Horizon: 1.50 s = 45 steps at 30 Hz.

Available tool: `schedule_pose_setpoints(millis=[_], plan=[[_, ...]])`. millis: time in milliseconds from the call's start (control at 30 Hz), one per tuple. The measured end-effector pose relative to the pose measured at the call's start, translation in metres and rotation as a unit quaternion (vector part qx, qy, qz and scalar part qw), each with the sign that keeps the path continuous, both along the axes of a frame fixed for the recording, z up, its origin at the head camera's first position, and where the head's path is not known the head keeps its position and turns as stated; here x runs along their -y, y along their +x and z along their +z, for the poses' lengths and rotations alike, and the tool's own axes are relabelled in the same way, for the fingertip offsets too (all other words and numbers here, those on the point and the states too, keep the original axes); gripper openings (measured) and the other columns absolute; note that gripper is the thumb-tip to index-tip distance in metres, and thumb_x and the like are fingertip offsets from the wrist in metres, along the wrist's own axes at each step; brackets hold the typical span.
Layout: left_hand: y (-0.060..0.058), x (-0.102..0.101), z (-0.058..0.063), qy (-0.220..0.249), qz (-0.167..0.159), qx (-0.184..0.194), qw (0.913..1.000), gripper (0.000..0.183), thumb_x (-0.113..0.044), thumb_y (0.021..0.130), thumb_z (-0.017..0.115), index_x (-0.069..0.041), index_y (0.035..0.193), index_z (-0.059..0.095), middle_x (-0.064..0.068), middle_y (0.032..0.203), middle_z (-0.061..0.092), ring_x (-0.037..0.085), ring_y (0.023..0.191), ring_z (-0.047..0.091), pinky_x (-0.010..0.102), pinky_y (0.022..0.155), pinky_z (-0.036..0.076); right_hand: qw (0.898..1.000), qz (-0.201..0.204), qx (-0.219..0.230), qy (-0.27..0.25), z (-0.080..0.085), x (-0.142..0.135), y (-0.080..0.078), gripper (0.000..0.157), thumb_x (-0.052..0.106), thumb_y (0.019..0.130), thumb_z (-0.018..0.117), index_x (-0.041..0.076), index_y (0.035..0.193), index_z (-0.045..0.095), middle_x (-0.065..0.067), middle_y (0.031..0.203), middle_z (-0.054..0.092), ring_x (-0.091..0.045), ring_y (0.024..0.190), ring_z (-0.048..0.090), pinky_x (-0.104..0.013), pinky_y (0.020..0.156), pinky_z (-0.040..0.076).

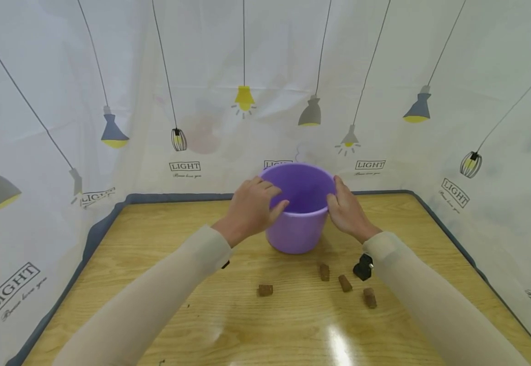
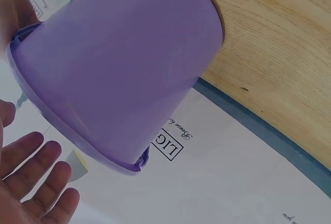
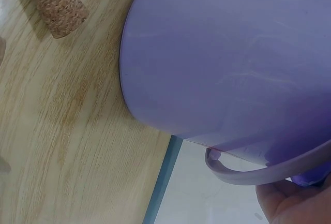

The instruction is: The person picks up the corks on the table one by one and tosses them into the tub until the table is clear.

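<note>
A purple bucket stands on the wooden table with its mouth tilted toward me. My left hand is at the bucket's near left rim. In the left wrist view the left hand has its fingers spread and extended just off the rim. At the right rim my right hand grips the bucket. The bucket's curved handle hangs along the side by the right hand, partly covering it. Several brown corks lie in front of the bucket, among them one cork to the left and another cork to the right.
A small black object lies near the right sleeve. The wooden table has a dark blue edge strip. White curtains printed with lamps enclose the back and both sides.
</note>
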<state>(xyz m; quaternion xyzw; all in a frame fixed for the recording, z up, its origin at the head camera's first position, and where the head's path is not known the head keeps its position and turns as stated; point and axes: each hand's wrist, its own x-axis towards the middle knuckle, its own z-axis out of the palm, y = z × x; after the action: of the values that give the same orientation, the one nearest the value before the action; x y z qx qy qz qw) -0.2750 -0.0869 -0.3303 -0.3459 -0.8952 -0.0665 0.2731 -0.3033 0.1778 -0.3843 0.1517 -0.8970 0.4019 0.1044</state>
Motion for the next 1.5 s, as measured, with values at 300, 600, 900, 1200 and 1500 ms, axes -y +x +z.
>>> schedule_pose_setpoints(millis=[300, 600, 900, 1200, 1500], plan=[[0.007, 0.005, -0.003, 0.014, -0.02, -0.032, 0.9992, 0.028, -0.034, 0.096, 0.071, -0.008, 0.104, 0.077, 0.007, 0.1, 0.075, 0.024, 0.091, 0.066, 0.038, 0.082, 0.055, 1.0, 0.0, 0.002, 0.002, 0.0, 0.0, 0.0, 0.066, 0.022, 0.106, 0.029, -0.006, 0.161, 0.006, -0.03, 0.163, 0.023, -0.041, 0.152, 0.021, -0.058, 0.123, 0.019], [0.015, 0.011, -0.005, 0.029, -0.043, -0.059, 0.9969, 0.025, -0.031, 0.095, 0.072, -0.008, 0.101, 0.077, 0.006, 0.096, 0.075, 0.023, 0.089, 0.067, 0.038, 0.081, 0.057, 1.0, -0.005, 0.002, 0.004, 0.001, 0.001, 0.002, 0.066, 0.024, 0.106, 0.028, -0.007, 0.161, 0.006, -0.03, 0.163, 0.021, -0.043, 0.152, 0.02, -0.057, 0.124, 0.018], [0.021, 0.016, -0.008, 0.037, -0.053, -0.07, 0.9955, 0.024, -0.029, 0.093, 0.074, -0.007, 0.102, 0.077, 0.007, 0.097, 0.076, 0.023, 0.087, 0.067, 0.037, 0.079, 0.056, 1.0, -0.009, 0.009, 0.008, 0.002, 0.001, 0.002, 0.066, 0.023, 0.106, 0.028, -0.006, 0.161, 0.004, -0.029, 0.165, 0.017, -0.041, 0.154, 0.017, -0.057, 0.124, 0.016], [0.028, 0.023, -0.016, 0.052, -0.07, -0.073, 0.9935, 0.02, -0.028, 0.091, 0.076, -0.009, 0.098, 0.077, 0.004, 0.096, 0.075, 0.022, 0.087, 0.066, 0.035, 0.075, 0.055, 1.0, -0.005, 0.009, 0.006, 0.002, 0.002, 0.001, 0.066, 0.021, 0.106, 0.029, -0.006, 0.161, 0.004, -0.029, 0.165, 0.018, -0.042, 0.153, 0.017, -0.057, 0.124, 0.015], [0.033, 0.031, -0.023, 0.05, -0.059, -0.06, 0.9952, 0.028, -0.031, 0.092, 0.076, -0.011, 0.111, 0.076, 0.005, 0.103, 0.076, 0.022, 0.085, 0.066, 0.034, 0.075, 0.055, 1.0, -0.007, 0.01, 0.01, 0.002, 0.002, 0.003, 0.067, 0.025, 0.107, 0.026, -0.006, 0.161, 0.003, -0.028, 0.166, 0.015, -0.042, 0.154, 0.015, -0.057, 0.124, 0.014]])
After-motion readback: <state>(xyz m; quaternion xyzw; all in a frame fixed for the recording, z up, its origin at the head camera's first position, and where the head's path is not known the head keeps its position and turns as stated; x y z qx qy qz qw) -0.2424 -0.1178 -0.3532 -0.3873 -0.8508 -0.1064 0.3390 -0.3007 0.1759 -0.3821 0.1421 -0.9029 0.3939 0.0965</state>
